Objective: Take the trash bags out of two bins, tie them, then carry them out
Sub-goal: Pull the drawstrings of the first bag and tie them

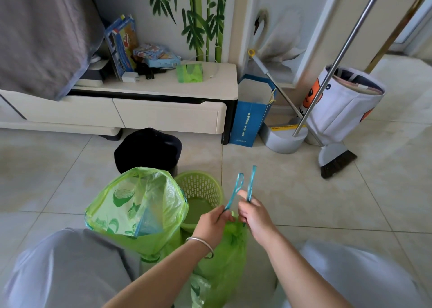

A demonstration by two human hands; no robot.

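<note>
A green trash bag (224, 256) sits on the floor between my knees, its mouth gathered. My left hand (214, 223) pinches one blue drawstring loop (235, 190) and my right hand (253, 214) pinches the other blue drawstring loop (251, 182); both loops stick up above the bag. To the left stands a second green trash bag (135, 209) with lime prints, its mouth open. Behind them is an empty green slotted bin (201, 186) and a black bin (149, 151).
A cream low cabinet (163, 111) runs along the wall with boxes and a green tissue pack (189, 73) on it. A blue paper bag (251, 116), a dustpan, a broom (336, 160) and a white fabric basket (343, 104) stand at the right.
</note>
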